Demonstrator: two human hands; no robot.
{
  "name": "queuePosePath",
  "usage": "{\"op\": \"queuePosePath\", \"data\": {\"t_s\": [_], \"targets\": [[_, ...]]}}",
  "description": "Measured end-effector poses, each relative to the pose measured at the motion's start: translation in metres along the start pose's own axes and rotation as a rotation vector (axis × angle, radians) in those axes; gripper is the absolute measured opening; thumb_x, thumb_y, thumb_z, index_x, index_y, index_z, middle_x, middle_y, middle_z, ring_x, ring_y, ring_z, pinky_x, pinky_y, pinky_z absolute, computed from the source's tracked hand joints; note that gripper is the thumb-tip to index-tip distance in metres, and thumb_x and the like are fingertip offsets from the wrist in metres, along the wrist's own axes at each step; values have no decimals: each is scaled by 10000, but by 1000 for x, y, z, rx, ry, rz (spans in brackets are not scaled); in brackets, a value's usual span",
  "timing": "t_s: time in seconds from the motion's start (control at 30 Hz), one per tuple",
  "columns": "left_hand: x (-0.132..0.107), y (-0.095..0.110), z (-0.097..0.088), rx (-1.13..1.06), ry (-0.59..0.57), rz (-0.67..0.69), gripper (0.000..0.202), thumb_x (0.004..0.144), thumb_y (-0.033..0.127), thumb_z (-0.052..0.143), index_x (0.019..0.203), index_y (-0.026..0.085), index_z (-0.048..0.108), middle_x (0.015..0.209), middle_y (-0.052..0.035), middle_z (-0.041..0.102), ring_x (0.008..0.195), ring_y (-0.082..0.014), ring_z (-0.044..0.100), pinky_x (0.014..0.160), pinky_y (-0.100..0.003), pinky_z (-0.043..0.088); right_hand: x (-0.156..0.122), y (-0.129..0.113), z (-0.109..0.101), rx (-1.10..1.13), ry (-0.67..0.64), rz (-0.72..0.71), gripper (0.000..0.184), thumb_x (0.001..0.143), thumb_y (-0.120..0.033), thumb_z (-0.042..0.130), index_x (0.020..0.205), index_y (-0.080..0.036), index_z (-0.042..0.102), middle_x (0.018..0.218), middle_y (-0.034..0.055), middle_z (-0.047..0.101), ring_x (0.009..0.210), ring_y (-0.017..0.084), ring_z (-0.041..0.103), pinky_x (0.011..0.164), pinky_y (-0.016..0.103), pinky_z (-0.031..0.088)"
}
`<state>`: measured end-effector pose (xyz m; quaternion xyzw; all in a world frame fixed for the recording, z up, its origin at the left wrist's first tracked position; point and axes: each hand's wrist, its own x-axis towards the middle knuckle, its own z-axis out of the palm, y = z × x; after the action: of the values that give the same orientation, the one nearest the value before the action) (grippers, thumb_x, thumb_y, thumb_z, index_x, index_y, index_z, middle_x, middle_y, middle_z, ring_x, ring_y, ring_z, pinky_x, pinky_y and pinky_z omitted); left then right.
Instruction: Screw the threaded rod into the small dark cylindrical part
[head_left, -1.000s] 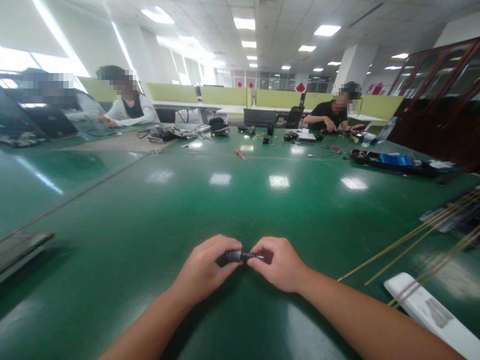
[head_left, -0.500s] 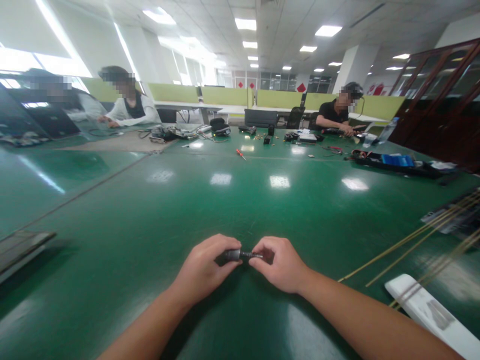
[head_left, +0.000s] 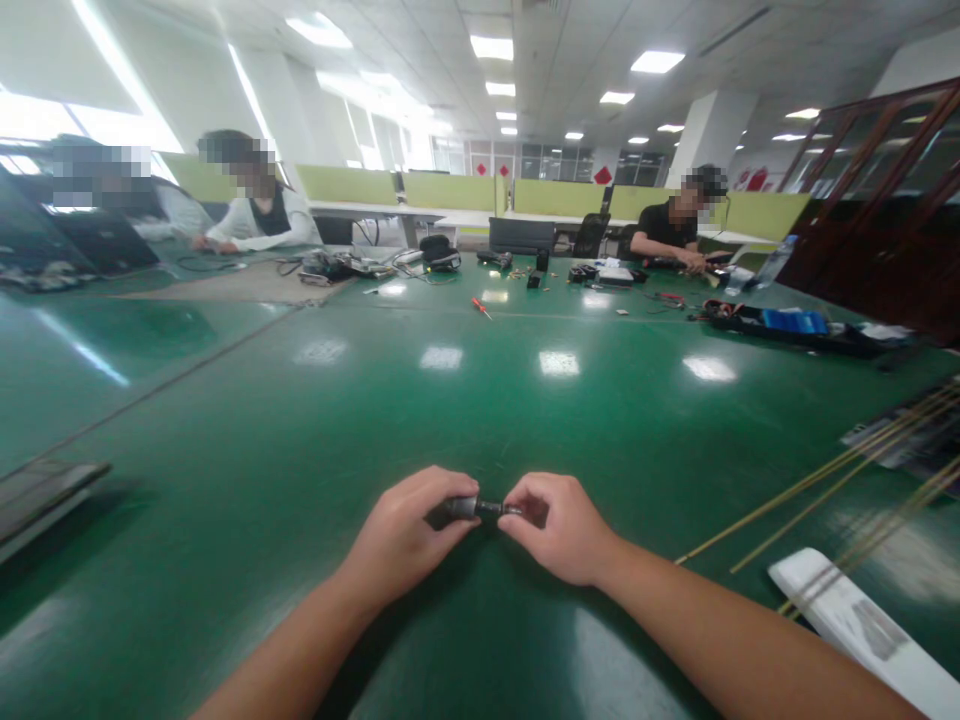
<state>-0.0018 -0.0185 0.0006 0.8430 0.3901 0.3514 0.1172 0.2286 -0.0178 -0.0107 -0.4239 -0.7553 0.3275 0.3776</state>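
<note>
My left hand (head_left: 411,525) is closed around a black cylindrical piece (head_left: 463,507) with a lighter band near its right end. A thin dark shaft (head_left: 489,508) runs out of that piece to the right. My right hand (head_left: 559,520) pinches the shaft's far end between thumb and fingers, partly covering it. The two hands face each other just above the green tabletop (head_left: 450,420), with a narrow gap between the fingertips. Whether the shaft and the cylinder are one part or two, I cannot tell.
Thin yellowish rods (head_left: 795,490) and a white elongated object (head_left: 862,620) lie at the right. A flat panel (head_left: 45,500) is at the left edge. Farther back are a red screwdriver (head_left: 481,307), a black tray with blue parts (head_left: 795,320) and several seated people.
My left hand has shifted slightly left with the black cylindrical piece, widening the gap between my hands a little. My right hand has stayed in place.
</note>
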Motion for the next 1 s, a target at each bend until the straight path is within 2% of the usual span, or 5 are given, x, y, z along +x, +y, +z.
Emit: {"op": "queuePosePath", "data": {"t_s": [0.5, 1.0], "targets": [[1, -2, -1, 21, 12, 0, 162, 866, 247, 679, 1024, 209, 675, 1002, -52, 719, 911, -175, 689, 842, -297, 556, 1, -1, -1, -7, 6, 27, 42, 777, -208, 712, 766, -176, 687, 672, -4, 639, 602, 124, 564, 583, 232, 424], [0, -5, -3, 23, 17, -11, 162, 863, 231, 680, 1024, 218, 675, 1018, -43, 715, 931, -170, 683, 855, -295, 549, 1, 1, -1, -16, 10, 31, 48, 780, -214, 708, 772, -172, 687, 678, -6, 638, 609, 119, 562, 582, 229, 417]]}}
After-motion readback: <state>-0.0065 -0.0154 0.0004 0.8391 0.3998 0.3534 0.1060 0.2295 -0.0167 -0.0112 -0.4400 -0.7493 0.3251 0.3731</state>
